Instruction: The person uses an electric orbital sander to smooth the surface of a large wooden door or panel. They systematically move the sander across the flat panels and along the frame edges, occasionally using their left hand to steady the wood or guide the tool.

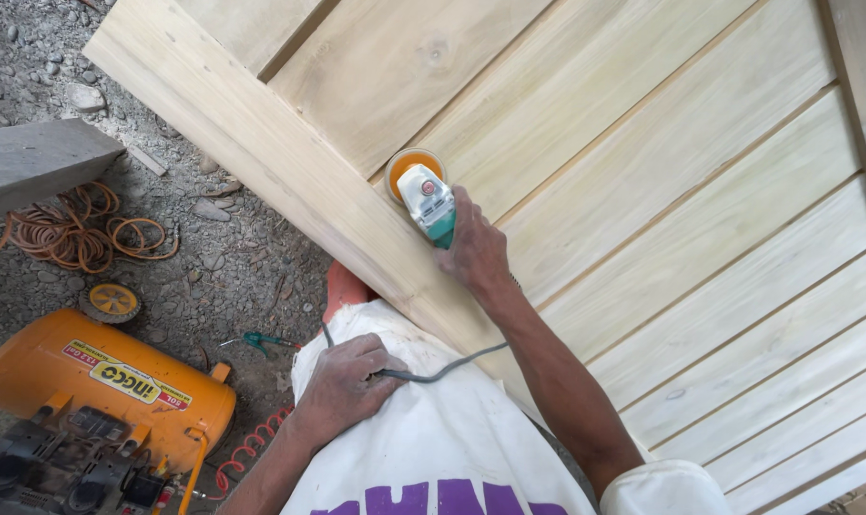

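Observation:
My right hand grips a small power sander with a white and teal body and an orange disc. The disc rests on a large pale wooden door panel made of slanted boards, near its wide outer frame board. My left hand is closed on the sander's grey power cord and rests against my white shirt, below the panel's edge.
An orange air compressor tank with a yellow wheel stands at the lower left on gravel ground. A coiled orange hose lies beside a grey slab. A red coiled hose runs near the compressor.

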